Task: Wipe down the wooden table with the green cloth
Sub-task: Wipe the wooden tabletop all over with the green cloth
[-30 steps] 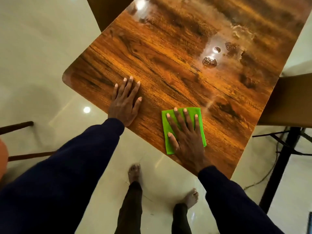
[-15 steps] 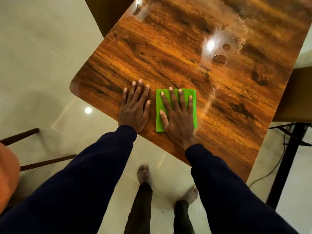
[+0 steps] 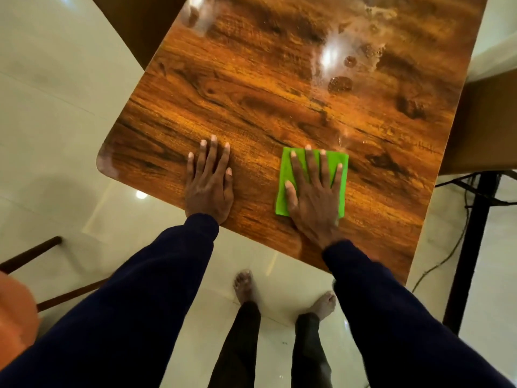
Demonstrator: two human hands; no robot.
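- Green cloth lies folded into a flat square at lower centre-right of the frame, on the wooden table near its front edge, under the right hand.
- Fingers of that hand are straight and spread apart across the cloth, with the thumb out along its left border. Nothing is pinched; the palm simply presses down.
- Left hand rests flat on bare wood to the left of the cloth and apart from it, its fingers straight and close together, seemingly as a brace.
- One risk, as I judge it: with flat pressure and no grip, the cloth could bunch or slip from under the palm on a quick stroke, most likely where the glossy top is wet.
- Wet patches sit at upper right, well apart from the cloth. Strokes kept near the front edge would miss them, and dragging through them might smear rather than lift.
- The front edge runs just behind the heel of the right hand, so a pull backward could carry the cloth off onto the floor.
- Around the table are bare feet on pale tiles, a dark brown panel at upper left, a tan surface beside the table's right side with a black leg and cable below, and wooden rungs at lower left.
- Only the left hand sits on the wood in the cloth's leftward path.
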